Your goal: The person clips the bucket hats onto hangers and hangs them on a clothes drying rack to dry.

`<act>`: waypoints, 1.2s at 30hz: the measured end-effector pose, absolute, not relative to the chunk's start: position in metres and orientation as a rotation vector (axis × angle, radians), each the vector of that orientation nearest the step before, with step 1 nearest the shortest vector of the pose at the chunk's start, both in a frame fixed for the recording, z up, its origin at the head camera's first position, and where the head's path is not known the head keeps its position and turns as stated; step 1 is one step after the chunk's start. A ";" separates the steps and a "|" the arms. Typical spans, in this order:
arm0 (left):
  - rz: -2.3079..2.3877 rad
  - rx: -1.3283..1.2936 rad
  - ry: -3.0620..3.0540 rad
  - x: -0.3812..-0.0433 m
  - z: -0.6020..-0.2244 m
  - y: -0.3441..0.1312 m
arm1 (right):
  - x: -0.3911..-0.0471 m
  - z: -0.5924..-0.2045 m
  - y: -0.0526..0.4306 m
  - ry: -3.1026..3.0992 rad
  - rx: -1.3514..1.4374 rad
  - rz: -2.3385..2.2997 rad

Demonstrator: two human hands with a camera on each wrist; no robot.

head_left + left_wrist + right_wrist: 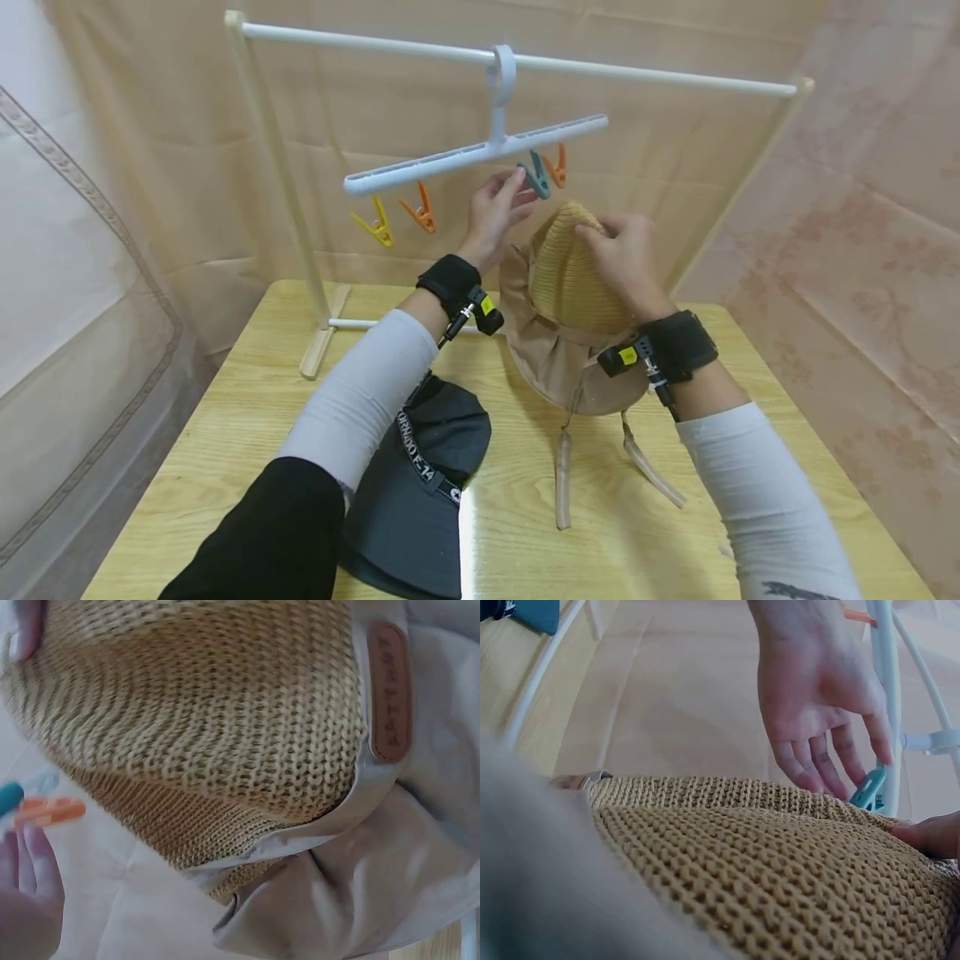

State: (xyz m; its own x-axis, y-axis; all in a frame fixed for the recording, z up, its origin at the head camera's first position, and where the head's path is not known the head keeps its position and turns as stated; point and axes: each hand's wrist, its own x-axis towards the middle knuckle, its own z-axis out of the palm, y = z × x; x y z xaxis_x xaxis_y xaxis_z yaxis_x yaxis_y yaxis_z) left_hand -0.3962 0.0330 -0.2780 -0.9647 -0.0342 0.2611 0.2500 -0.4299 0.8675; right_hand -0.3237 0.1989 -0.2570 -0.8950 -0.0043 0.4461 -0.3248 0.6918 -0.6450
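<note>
Just under the hanger [480, 154], my left hand [498, 208] pinches the teal clothespin [537, 177] between thumb and finger. A sun hat [573, 279] with a woven straw crown and a beige cloth brim is gripped at the crown's top by my right hand [626, 258]. It hangs brim down, close below the teal clothespin and apart from it. In the left wrist view the woven crown [225, 697] fills the middle, with a brown leather label [390, 694] on its band. The right wrist view shows the thumb [930, 836] pressed on the crown.
The hanger hooks over a white rail [375, 43]. Yellow [378, 225] and orange clothespins [422, 210] hang at its left, another orange clothespin [557, 165] at its right. A dark cap [408, 500] lies on the wooden table [247, 450], under the left forearm.
</note>
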 end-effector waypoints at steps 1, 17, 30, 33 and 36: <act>-2.557 -0.310 -1.529 -0.396 -0.277 0.033 | -0.324 -0.257 0.201 -2.488 0.250 1.069; -2.978 -0.559 -1.227 -0.395 -0.274 0.027 | -0.318 -0.260 0.203 -2.491 0.228 1.089; -3.299 -0.680 -0.917 -0.388 -0.268 0.023 | -0.311 -0.258 0.195 -2.485 0.264 1.155; -3.311 -0.678 -0.936 -0.388 -0.267 0.023 | -0.311 -0.260 0.196 -2.487 0.256 1.132; -3.316 -0.680 -0.985 -0.389 -0.267 0.022 | -0.311 -0.262 0.198 -2.491 0.245 1.126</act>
